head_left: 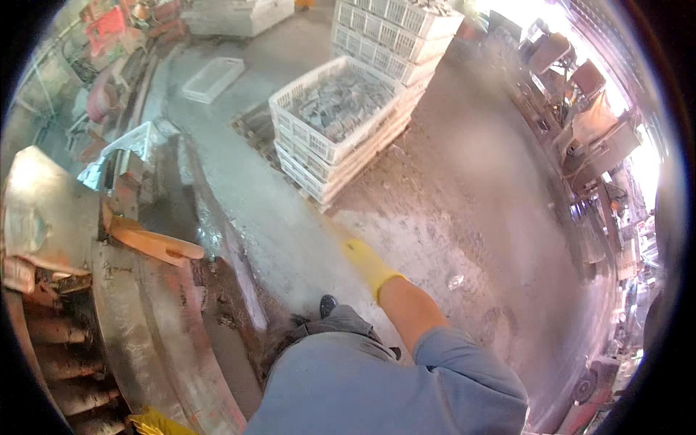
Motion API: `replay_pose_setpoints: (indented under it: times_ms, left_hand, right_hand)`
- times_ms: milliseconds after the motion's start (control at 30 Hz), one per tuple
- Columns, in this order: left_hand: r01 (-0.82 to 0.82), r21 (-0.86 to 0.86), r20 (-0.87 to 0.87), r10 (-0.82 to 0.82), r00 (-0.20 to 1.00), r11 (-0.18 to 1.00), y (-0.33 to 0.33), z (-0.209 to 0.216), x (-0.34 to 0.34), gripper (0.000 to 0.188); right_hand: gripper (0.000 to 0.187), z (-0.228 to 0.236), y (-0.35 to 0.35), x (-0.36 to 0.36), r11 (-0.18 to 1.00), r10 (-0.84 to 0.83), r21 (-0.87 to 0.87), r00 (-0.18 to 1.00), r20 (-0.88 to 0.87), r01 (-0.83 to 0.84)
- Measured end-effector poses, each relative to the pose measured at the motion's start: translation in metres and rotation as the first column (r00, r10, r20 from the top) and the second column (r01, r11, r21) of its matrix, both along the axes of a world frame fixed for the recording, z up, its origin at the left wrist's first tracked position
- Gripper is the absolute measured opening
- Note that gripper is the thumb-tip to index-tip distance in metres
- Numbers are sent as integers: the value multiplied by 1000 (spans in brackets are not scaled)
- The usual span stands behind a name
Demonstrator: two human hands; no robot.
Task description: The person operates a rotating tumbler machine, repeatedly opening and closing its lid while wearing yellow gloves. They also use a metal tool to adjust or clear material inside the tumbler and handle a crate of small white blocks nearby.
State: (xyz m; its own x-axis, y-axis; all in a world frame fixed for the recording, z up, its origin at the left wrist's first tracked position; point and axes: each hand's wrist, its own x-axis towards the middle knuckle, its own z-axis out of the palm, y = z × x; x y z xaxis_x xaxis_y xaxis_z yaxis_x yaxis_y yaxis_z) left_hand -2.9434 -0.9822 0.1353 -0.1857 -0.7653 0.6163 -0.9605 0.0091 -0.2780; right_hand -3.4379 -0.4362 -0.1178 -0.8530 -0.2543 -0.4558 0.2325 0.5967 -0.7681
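A white plastic crate [301,136] with slatted, openwork sides sits level and open-topped, heaped with many small, flat grey pieces [344,105] lying jumbled at all angles. It rests on top of a short stack of similar white crates [304,175] on a wooden pallet [254,139], just in front of a taller crate stack [380,43].
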Motion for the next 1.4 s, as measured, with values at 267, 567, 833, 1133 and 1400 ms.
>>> replay_pose_setpoints:
  times_ms: [267, 567, 833, 1133, 1400]
  left_hand:
    - [139, -110, 9, -138, 990, 984, -39, -37, -129, 76]
    - [96, -124, 3, -96, 995, 988, -107, -67, -230, 77]
    - [25, -110, 26, -23, 999, 994, -148, -68, -270, 77]
    - [-167, -163, 62, 179, 982, 972, -173, -54, -294, 77]
    - [-436, -150, -295, 381, 876, 887, -162, -73, -367, 82]
  right_hand:
    - [44, -20, -68, -38, 991, 134, -21, 986, 97, -133]
    - [64, -43, 29, -19, 858, 199, 409, 935, 295, -312]
    - [50, -88, -93, -192, 824, 419, 433, 908, -31, -365]
    - [42, -85, -379, -411, 867, 497, 52, 868, -8, -496]
    - [34, -37, -505, -527, 837, 505, -32, 748, 432, -546]
